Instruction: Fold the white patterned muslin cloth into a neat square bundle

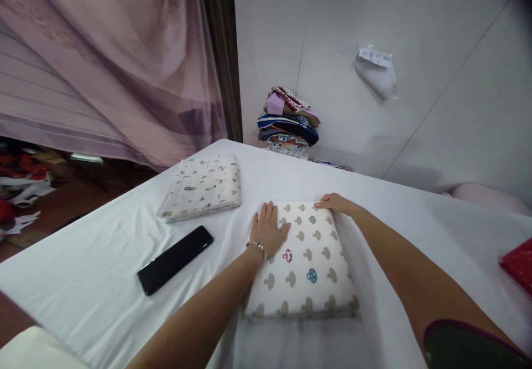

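A folded white cloth [307,258] printed with grey mushrooms, and a few coloured ones, lies flat on the white-covered table. My left hand [268,230], with a bracelet at the wrist, rests palm down on its upper left part, fingers stretched out. At the far right corner, my right hand [334,203] pinches the cloth's edge, thumb on top and the other fingers curled. Farther left lies a second folded cloth [205,186] with a small grey print. Between that cloth and my left forearm is a black phone [175,259].
The white sheet [103,236] covers the table, creased at the left. A pile of folded clothes [288,122] stands against the wall behind. Pink curtains [124,53] hang at the left. Something red [517,264] sits at the right edge, and a plastic bag [376,75] is fixed to the wall.
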Tool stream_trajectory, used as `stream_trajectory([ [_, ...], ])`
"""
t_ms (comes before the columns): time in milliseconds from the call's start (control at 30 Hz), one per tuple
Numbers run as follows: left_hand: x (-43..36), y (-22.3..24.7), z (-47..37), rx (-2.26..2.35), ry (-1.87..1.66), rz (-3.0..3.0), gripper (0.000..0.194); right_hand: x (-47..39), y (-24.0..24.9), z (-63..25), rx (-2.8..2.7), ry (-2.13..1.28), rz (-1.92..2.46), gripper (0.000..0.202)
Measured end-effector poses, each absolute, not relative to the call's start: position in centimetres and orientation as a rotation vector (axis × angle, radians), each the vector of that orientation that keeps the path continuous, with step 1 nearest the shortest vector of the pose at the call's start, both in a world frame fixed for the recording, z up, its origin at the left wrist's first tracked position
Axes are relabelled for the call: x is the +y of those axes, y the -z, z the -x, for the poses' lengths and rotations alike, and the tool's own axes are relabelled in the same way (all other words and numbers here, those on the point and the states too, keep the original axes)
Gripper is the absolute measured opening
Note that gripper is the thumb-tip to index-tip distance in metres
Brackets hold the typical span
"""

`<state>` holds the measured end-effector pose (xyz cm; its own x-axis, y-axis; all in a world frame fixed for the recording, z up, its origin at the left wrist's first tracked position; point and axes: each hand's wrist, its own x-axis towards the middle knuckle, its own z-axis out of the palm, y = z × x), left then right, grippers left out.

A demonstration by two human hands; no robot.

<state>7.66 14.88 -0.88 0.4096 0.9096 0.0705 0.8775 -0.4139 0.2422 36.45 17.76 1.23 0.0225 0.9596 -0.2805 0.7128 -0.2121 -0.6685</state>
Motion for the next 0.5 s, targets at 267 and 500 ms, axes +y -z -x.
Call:
stream_trajectory([
  [267,15.0,0.8,-7.8,1.587,-0.258,-2.485,0.074,16.4,-2.5,-34.4,-1.778,-0.689,2.011,0.048],
  [500,14.9,0.8,-8.0,1.596,-0.257,-2.484,0.076,12.2,-0.7,-29.8,-1.966,-0.457,2.097,0.073],
])
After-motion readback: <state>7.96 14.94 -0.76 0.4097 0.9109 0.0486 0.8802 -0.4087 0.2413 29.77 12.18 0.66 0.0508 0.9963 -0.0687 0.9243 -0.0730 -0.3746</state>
